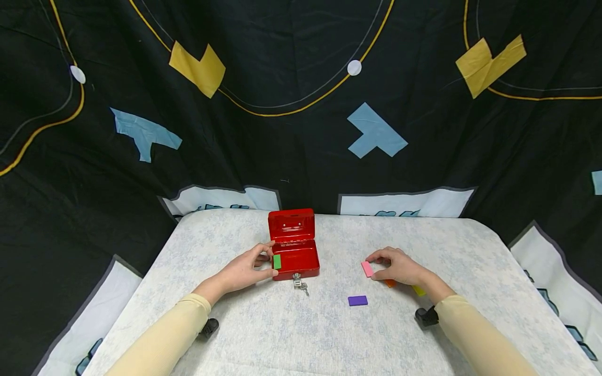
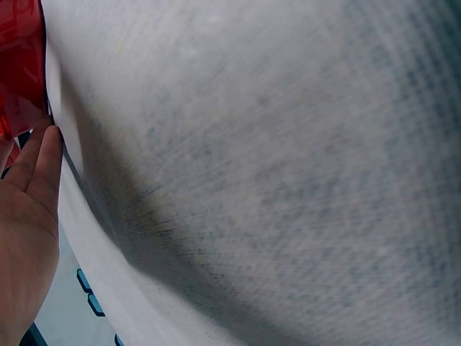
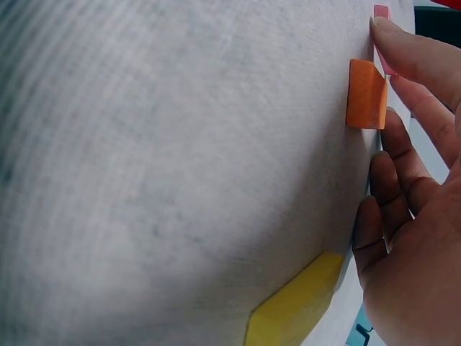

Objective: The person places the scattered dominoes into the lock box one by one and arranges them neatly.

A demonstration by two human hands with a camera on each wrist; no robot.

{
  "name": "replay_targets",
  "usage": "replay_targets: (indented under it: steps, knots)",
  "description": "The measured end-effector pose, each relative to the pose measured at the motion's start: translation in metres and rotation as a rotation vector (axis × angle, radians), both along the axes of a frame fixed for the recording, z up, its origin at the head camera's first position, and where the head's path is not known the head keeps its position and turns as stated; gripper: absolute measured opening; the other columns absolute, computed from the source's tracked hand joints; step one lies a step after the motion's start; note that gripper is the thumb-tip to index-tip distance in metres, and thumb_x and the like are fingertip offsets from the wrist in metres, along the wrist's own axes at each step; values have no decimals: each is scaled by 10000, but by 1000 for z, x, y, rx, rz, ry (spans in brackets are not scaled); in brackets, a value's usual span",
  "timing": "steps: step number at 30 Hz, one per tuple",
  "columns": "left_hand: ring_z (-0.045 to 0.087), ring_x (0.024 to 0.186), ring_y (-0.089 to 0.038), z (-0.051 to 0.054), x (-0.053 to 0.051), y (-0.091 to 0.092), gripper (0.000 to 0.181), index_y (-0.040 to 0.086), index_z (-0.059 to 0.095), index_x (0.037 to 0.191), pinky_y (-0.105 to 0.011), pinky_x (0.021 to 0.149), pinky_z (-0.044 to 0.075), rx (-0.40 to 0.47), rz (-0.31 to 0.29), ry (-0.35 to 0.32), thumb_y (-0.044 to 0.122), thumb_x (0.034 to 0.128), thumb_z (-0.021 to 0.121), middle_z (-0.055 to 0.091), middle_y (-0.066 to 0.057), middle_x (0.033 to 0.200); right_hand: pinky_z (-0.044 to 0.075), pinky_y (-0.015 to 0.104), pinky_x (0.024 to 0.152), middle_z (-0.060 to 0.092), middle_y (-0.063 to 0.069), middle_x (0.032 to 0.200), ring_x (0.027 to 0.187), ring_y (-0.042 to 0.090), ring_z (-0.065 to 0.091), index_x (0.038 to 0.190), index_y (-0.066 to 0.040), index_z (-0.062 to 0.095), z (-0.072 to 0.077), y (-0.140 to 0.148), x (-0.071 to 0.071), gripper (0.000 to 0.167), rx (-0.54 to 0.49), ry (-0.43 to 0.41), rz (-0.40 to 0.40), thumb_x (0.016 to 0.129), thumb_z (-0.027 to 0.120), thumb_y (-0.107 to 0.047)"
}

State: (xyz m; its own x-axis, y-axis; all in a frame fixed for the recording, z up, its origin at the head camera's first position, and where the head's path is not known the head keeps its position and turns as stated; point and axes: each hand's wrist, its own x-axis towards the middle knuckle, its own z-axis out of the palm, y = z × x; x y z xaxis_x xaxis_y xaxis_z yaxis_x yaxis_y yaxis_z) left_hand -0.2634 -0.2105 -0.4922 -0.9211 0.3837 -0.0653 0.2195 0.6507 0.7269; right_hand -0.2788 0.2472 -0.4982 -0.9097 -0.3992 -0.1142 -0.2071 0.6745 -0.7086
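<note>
A red metal box (image 1: pixel 296 260) stands with its lid raised; a green block (image 1: pixel 277 261) shows at the left of its interior. My left hand (image 1: pixel 245 269) grips the box's left side, thumb at the front corner and index finger toward the hinge. In the left wrist view, fingers of the left hand (image 2: pixel 32 216) touch the red box (image 2: pixel 20 65). My right hand (image 1: pixel 400 267) pinches a pink block (image 1: pixel 367 269) between thumb and index finger. An orange block (image 3: pixel 366 94) lies beneath this hand (image 3: pixel 418 209), its other fingers loosely bent in the right wrist view.
A purple block (image 1: pixel 358 301) lies on the pale cloth-covered table (image 1: pixel 301 339), front of centre. Beneath the right wrist is a yellow block (image 1: pixel 418 290). A small padlock with keys (image 1: pixel 298 281) hangs at the box's front. Behind the table is a black curtain (image 1: pixel 291 156).
</note>
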Motion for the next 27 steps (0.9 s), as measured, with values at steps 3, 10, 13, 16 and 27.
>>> replay_targets:
  steps: [3,10,13,16,27]
  knots:
    - [601,1247,-193,0,0,0,454,215,536,1173,-399,1007,509,0,-2,7,467,890,785,350,95,1627,424,447,940,607,5,1201,1127,242,480,1203,-217,723,0,0,0,386,4,7,4,851,851,-308]
    - [600,1249,-189,1,1,0,436,232,536,1161,-357,929,543,2,-1,4,473,893,781,342,106,1629,422,410,889,607,1,1136,1053,230,474,1180,-218,742,0,-1,-1,357,1,6,1,850,854,-294]
    - [602,1246,-186,0,1,0,432,228,538,1158,-355,935,538,5,-1,9,464,892,784,346,103,1627,428,402,862,607,5,1117,1020,228,474,1180,-205,746,0,-1,-1,353,-2,11,10,854,852,-284]
    - [601,1244,-181,1,1,0,433,230,539,1160,-366,949,531,6,1,8,459,889,788,351,106,1623,429,391,850,611,5,1106,1005,224,471,1181,-194,751,0,-1,-1,355,-4,9,7,851,855,-276]
    - [592,1254,-169,1,1,1,445,235,533,1171,-404,1036,488,-3,-1,9,466,889,787,337,113,1631,455,375,829,631,6,1076,975,218,502,1186,-158,756,3,-2,-1,357,7,33,27,857,851,-260]
